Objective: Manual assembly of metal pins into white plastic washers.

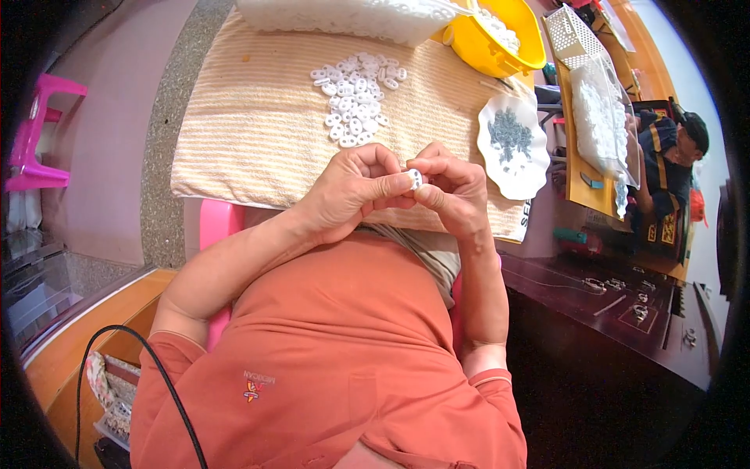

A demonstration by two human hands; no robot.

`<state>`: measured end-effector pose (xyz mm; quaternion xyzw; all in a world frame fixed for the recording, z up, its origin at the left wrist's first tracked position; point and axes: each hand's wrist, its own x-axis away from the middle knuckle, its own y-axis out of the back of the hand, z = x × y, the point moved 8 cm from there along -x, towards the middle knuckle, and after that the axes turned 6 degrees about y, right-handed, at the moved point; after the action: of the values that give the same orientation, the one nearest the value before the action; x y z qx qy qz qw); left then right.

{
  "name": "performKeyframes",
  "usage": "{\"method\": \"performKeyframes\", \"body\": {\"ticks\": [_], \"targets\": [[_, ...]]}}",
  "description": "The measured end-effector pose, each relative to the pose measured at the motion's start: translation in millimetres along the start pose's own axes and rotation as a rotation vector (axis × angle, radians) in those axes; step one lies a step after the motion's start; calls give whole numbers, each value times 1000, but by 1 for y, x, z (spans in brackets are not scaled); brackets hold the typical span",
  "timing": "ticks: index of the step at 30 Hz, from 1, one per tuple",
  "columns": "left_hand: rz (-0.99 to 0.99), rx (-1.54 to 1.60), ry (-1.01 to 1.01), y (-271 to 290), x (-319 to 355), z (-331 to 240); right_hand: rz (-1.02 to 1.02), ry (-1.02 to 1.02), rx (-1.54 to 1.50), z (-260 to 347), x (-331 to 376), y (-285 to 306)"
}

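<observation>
Just past the table's near edge, my left hand (344,191) pinches a small white oval plastic piece (416,179) with dark holes between thumb and fingers. My right hand (459,194) closes on the same piece from the other side, thumb and forefinger against it. Whether the right fingertips also hold a tiny part is hidden. Beyond the hands, a pile of similar white oval two-holed pieces (355,98) lies on the striped cloth (258,117). To the right, a white wavy-rimmed plate (527,184) bears small dark grey bits and some white ones.
A yellow basket (533,56) of white pieces and a long white container (336,23) stand at the far side. Further right, a person (664,156) sits near a clear bin (598,117) on another table. A pink stool (39,133) stands left.
</observation>
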<state>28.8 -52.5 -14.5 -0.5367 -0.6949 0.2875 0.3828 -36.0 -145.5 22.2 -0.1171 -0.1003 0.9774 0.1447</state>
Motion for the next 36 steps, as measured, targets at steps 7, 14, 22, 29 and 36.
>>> {"method": "performKeyframes", "body": {"ticks": [7,14,22,29,36], "targets": [[4,-2,-31,-3,1,-4,46,30,25,2,-2,-5],[-33,-7,18,1,-1,-3,-17,-34,0,-2,-5,-2],[-68,12,-9,3,0,-4,-177,-102,111,6,-7,14],[-104,-78,-21,2,3,-10,-475,301,564,90,-32,47],[-98,-110,-45,6,3,-7,-688,581,978,156,-54,65]]}}
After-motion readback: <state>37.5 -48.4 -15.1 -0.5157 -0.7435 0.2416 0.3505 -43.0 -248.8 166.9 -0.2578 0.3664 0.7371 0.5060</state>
